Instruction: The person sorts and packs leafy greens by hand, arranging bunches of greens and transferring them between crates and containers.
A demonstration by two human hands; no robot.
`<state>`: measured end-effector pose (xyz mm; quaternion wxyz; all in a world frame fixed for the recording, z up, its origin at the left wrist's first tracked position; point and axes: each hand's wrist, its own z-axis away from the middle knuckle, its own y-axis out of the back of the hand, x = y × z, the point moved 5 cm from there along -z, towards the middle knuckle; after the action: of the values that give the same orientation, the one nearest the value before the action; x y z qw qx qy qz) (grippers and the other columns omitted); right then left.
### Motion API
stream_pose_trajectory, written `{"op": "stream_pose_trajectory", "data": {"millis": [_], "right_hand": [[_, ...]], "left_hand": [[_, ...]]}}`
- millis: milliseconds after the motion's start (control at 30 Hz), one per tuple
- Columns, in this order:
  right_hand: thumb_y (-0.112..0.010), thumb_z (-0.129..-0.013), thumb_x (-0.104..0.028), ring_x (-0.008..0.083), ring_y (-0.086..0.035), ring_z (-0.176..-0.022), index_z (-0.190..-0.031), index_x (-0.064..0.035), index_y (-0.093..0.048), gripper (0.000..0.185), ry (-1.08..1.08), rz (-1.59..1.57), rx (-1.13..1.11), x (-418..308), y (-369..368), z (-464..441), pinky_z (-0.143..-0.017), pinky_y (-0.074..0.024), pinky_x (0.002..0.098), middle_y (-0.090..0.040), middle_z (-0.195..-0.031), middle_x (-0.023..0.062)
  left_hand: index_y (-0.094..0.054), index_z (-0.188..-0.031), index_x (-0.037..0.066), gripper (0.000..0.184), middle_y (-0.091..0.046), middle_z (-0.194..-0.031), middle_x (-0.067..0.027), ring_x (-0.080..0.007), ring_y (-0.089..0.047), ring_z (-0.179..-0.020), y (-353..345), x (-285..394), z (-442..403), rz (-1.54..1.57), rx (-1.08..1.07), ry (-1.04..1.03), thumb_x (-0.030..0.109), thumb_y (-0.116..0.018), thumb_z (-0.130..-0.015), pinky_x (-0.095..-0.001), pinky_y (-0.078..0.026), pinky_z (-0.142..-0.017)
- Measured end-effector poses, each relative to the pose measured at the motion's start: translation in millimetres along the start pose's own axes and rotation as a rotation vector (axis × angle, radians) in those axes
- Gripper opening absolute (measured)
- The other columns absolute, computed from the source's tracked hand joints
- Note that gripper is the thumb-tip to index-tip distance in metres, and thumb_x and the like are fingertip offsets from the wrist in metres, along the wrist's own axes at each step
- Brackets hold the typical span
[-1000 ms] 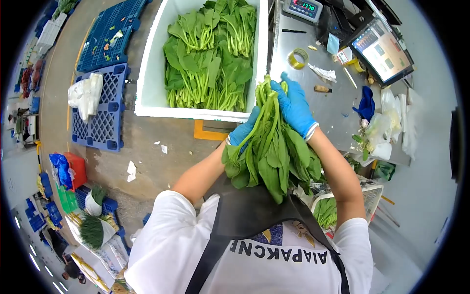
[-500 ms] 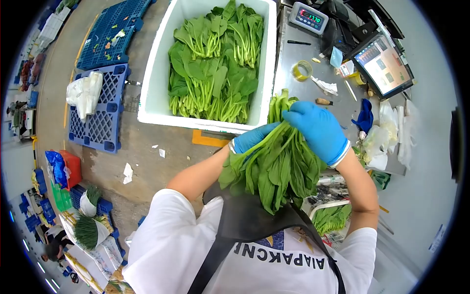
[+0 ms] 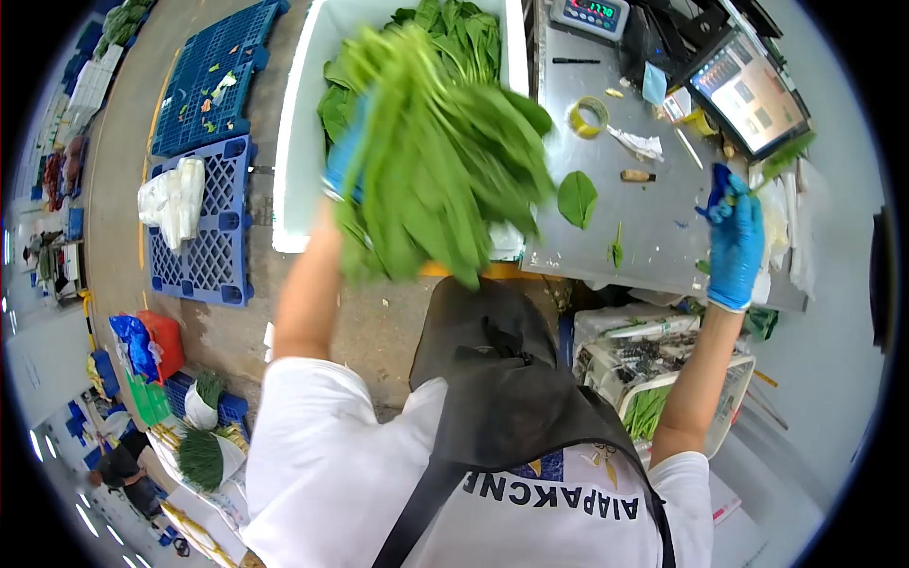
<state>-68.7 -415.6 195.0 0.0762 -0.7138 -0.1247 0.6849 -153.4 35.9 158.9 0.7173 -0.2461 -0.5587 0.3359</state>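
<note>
My left hand (image 3: 348,156), in a blue glove, is closed on a large bunch of leafy greens (image 3: 431,170). The bunch is motion-blurred and hangs over the near part of a white foam box (image 3: 295,180), leaves toward me. More greens (image 3: 464,38) lie inside that box. On the right, my blue-gloved right hand (image 3: 737,248) pinches a single green leaf (image 3: 788,154) by its stem, beside a dark blue cloth-like item (image 3: 721,180). A loose leaf (image 3: 577,199) and a small sprig (image 3: 616,248) lie on the metal table (image 3: 663,241).
On the table are a scale (image 3: 592,14), a yellow tape roll (image 3: 589,116), a black pen (image 3: 576,61), a wooden-handled tool (image 3: 637,176) and a monitor (image 3: 748,90). Below it stands a crate (image 3: 739,379) with greens. Blue pallets (image 3: 218,204) lie on the floor at left.
My left hand has carried the bunch up and left, over the box. My right hand has left the bunch and moved right with a leaf. A loose leaf and sprig now show on the table.
</note>
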Motion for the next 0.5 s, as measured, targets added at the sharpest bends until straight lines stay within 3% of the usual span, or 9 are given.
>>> {"op": "stream_pose_trajectory", "data": {"millis": [100,133,200,233,267,333,400,467,500], "right_hand": [[-0.056,-0.101,-0.015,0.0119,-0.055,-0.082,-0.123,0.0051,-0.06,0.03,0.03,0.054,0.134,-5,64,19,-0.077,-0.0462,0.0243,-0.064,-0.106,0.0075],[-0.056,-0.101,-0.015,0.0123,-0.056,-0.082,-0.123,0.005,-0.06,0.03,0.032,0.068,0.149,-3,85,26,-0.079,-0.0473,0.0252,-0.064,-0.107,0.0068],[-0.055,-0.101,-0.014,0.0123,-0.055,-0.082,-0.124,0.0043,-0.06,0.03,0.0,0.052,0.197,2,113,44,-0.079,-0.0477,0.0258,-0.064,-0.107,0.0062],[-0.055,-0.101,-0.014,0.012,-0.055,-0.082,-0.125,0.004,-0.06,0.031,0.013,0.113,0.222,4,124,53,-0.079,-0.0472,0.0256,-0.064,-0.107,0.0057],[-0.055,-0.101,-0.015,0.0119,-0.055,-0.082,-0.125,0.0041,-0.06,0.031,-0.001,0.098,0.261,10,133,64,-0.079,-0.047,0.0256,-0.064,-0.106,0.0055],[-0.056,-0.101,-0.015,0.0118,-0.055,-0.082,-0.125,0.0041,-0.06,0.031,-0.026,0.07,0.328,14,137,80,-0.078,-0.0466,0.0256,-0.063,-0.106,0.0051],[-0.057,-0.1,-0.016,0.0117,-0.054,-0.083,-0.126,0.004,-0.06,0.032,-0.055,0.073,0.349,19,143,91,-0.078,-0.0458,0.0255,-0.062,-0.105,0.0038],[-0.059,-0.099,-0.016,0.0118,-0.054,-0.084,-0.127,0.004,-0.06,0.034,-0.067,0.066,0.372,24,147,100,-0.08,-0.0452,0.0253,-0.062,-0.104,0.003],[-0.057,-0.1,-0.017,0.0108,-0.053,-0.087,-0.128,0.0013,-0.06,0.034,-0.074,0.107,0.325,27,163,108,-0.082,-0.0448,0.0261,-0.062,-0.111,0.0027]], "left_hand": [[-0.062,-0.124,0.004,0.035,-0.069,-0.107,-0.0071,-0.0139,-0.067,-0.09,22,75,-28,-0.411,0.115,-0.251,0.023,-0.062,-0.095,-0.0289,-0.057,-0.077],[-0.063,-0.118,0.001,0.038,-0.069,-0.105,-0.0088,-0.0153,-0.068,-0.087,28,91,-39,-0.605,0.111,-0.397,0.022,-0.072,-0.088,-0.0295,-0.057,-0.079],[-0.062,-0.118,0.001,0.044,-0.07,-0.107,-0.0101,-0.0163,-0.068,-0.09,19,105,-55,-1.324,-0.083,-0.668,0.022,-0.078,-0.084,-0.0299,-0.057,-0.081],[-0.06,-0.121,0.003,0.053,-0.07,-0.106,-0.0091,-0.0183,-0.068,-0.093,18,92,-57,-1.407,-0.121,-0.668,0.022,-0.083,-0.078,-0.0324,-0.056,-0.085],[-0.057,-0.126,0.007,0.061,-0.067,-0.11,-0.0092,-0.0204,-0.065,-0.099,6,72,-50,-1.7,-0.319,-0.866,0.011,-0.084,-0.072,-0.035,-0.054,-0.088],[-0.053,-0.134,0.02,0.082,-0.068,-0.114,-0.0062,-0.0223,-0.065,-0.107,12,7,-62,-2.068,-0.735,-0.703,0.025,-0.09,-0.061,-0.0397,-0.05,-0.099],[-0.04,-0.147,0.028,0.09,-0.055,-0.138,-0.0053,-0.0258,-0.05,-0.131,57,-81,-60,-2.5,-1.198,-0.909,0.02,-0.083,-0.067,-0.047,-0.037,-0.113],[-0.023,-0.154,0.036,0.104,-0.035,-0.156,-0.0009,-0.0262,-0.028,-0.147,84,-120,-58,-2.55,-1.29,-0.548,0.024,-0.082,-0.069,-0.0559,-0.027,-0.117],[-0.013,-0.156,0.04,0.113,-0.019,-0.163,0.0007,-0.0267,-0.018,-0.15,130,-140,-71,-2.689,-1.208,-0.728,0.031,-0.084,-0.068,-0.0589,-0.021,-0.119]]}}
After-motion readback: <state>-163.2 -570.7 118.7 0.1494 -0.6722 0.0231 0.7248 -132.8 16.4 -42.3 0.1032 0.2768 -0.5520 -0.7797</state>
